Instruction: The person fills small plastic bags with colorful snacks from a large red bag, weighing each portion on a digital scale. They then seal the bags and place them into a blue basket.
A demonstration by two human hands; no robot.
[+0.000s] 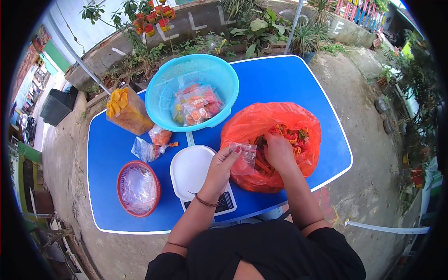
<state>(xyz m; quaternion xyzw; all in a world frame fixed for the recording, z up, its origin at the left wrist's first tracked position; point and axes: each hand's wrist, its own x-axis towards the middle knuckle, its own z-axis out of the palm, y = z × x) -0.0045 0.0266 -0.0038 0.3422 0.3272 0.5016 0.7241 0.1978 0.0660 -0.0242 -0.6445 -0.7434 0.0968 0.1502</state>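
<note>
My left hand [222, 169] is closed, pinching a small clear zip bag [246, 162] by its top edge between thumb and fingers. The bag overlaps the left rim of a large red plastic bag [238, 122]. Inside the red bag lies a heap of red, orange and yellow curly snack pieces [302, 136]. My right hand [279, 151] reaches down into this heap, and its fingertips are hidden there. Just left of the red bag, under my left wrist, sits a kitchen scale [193, 167] with a white tray.
A turquoise basin [156, 100] holds several filled snack packets. To its left stands a tall bag of yellow chips [133, 114], with a small bag of orange snacks [159, 136] nearby. A red basket [157, 196] contains clear plastic bags. Everything rests on a blue table [270, 77].
</note>
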